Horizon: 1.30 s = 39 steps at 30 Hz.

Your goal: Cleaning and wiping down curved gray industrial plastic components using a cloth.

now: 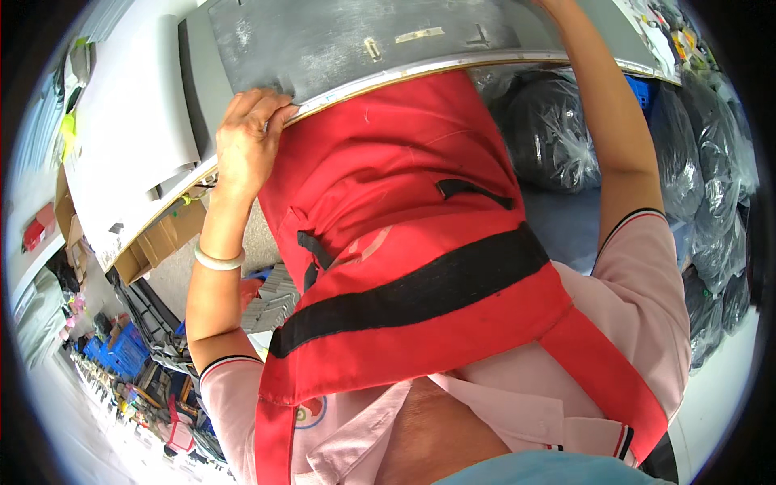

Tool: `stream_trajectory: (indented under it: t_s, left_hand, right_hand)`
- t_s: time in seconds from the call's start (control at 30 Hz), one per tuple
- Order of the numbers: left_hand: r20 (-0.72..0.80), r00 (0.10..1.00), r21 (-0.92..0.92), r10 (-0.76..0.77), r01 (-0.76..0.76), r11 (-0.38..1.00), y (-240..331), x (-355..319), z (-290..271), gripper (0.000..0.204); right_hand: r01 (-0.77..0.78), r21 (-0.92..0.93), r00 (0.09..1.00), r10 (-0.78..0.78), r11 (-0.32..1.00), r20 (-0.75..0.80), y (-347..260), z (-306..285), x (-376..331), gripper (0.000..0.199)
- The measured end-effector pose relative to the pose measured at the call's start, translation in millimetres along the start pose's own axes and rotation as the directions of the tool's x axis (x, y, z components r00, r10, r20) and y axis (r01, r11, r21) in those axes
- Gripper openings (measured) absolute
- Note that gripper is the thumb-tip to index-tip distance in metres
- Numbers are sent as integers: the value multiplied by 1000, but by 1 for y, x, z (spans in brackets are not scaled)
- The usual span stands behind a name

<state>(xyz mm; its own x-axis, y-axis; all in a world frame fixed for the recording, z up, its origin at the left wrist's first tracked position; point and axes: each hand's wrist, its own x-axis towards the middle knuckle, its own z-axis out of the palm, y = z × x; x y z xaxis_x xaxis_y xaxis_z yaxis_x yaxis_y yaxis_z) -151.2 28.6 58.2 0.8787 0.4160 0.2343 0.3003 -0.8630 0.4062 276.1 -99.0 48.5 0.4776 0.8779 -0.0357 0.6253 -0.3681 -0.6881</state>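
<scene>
My left hand [246, 129] rests at the front edge of a worktable, its fingers curled and the thumb pressed in against them. The fingertips meet right at the pale rim of the table, and whatever they pinch there is too small to make out. Under and beyond them lies a dark grey, scuffed sheet [323, 44] with strips of yellowish tape on it. My right forearm [598, 89] reaches across the table's right part. Only a sliver of my right hand [552, 3] shows at the upper border; its fingers are cut off from view.
A white roll of sheet material [166, 97] lies on the table at left. A cardboard box [162, 238] stands below the table's left end. Black stuffed plastic bags [554, 129] crowd the right side. Blue crates [121, 347] and clutter fill the floor at lower left.
</scene>
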Motion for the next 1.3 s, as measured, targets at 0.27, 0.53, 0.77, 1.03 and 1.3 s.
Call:
stream_trajectory:
  t_s: [0.27, 0.53, 0.77, 1.03, 1.3]
  left_hand:
    - [-55, 994, 63, 99, -95, 993, 0, -3, 3, 11]
    - [8, 997, 17, 79, -79, 997, 18, 36, 7, 25]
    - [-92, 995, -103, 32, -42, 994, 32, 134, 102, 22]
    - [-60, 998, 79, -23, 28, 997, 46, 124, 79, 15]
    - [-88, 995, 103, -38, 47, 994, 55, 130, 85, 33]
  right_hand:
    - [-38, 184, 999, 41, 982, -15, 5, 5, -2, 30]
    - [-155, -32, 985, 157, 987, 71, -11, -5, -5, 35]
    - [-134, -12, 990, 134, 991, 35, 24, -2, 7, 59]
    - [-63, 79, 996, 59, 995, 60, -37, 12, -87, 31]
    - [25, -97, 994, -14, 995, 111, -53, 10, -131, 21]
